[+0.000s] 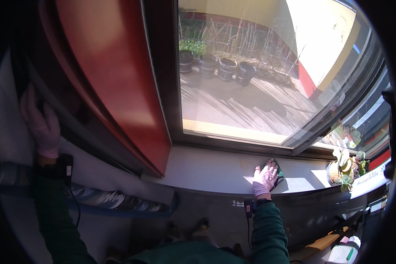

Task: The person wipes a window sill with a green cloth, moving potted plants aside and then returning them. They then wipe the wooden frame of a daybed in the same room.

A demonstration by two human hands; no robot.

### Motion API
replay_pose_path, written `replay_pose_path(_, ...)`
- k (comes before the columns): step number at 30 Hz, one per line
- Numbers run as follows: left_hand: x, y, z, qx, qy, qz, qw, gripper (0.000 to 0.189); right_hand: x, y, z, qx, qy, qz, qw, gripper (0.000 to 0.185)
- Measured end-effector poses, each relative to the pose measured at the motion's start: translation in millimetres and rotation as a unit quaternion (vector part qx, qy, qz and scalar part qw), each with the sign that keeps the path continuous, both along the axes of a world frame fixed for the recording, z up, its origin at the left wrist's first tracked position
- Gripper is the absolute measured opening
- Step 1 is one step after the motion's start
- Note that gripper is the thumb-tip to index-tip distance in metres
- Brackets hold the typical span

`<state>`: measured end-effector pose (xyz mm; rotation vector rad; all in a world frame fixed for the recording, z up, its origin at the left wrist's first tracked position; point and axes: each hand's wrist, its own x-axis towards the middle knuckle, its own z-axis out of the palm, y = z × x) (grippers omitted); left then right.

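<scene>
My right hand [265,178], in a pink glove, presses a folded dark green cloth [278,175] against the white windowsill [211,168]. The cloth shows beyond my fingers and along the right side of the hand. At the far left, in shadow, my left hand [42,123] wears a pink glove too. It is raised beside the dark edge of a panel or frame, with its fingers extended and somewhat apart. Whether it touches that surface I cannot tell. Nothing shows in it. Both wrists bear a dark band and a small device with a cable.
A potted succulent [343,168] stands on the sill to the right, beside a white item bearing writing [371,181]. A dark-framed window [237,145] rises behind the sill. A red panel [118,82] borders it at left. A patterned rolled or cushioned item [109,198] lies lower left.
</scene>
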<state>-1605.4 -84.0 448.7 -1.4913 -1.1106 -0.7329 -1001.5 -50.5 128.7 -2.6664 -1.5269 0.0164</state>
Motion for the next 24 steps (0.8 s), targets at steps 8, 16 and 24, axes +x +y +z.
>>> replay_pose_path(8, -1, 1, 3, -0.005, -0.005, -0.008, 1.0, 0.048, -243, -55, 25, 0.002, 0.144, 0.505, 0.851, 0.092)
replay_pose_path(16, -6, 2, 0, -0.014, -0.008, -0.007, 1.0, 0.047, -151, -86, 15, 0.05, 0.031, 0.572, 0.818, 0.057)
replay_pose_path(24, -24, 5, -7, -0.029, -0.074, 0.017, 0.997, 0.048, -35, -92, 32, 0.053, 0.093, 0.383, 0.917, 0.054)
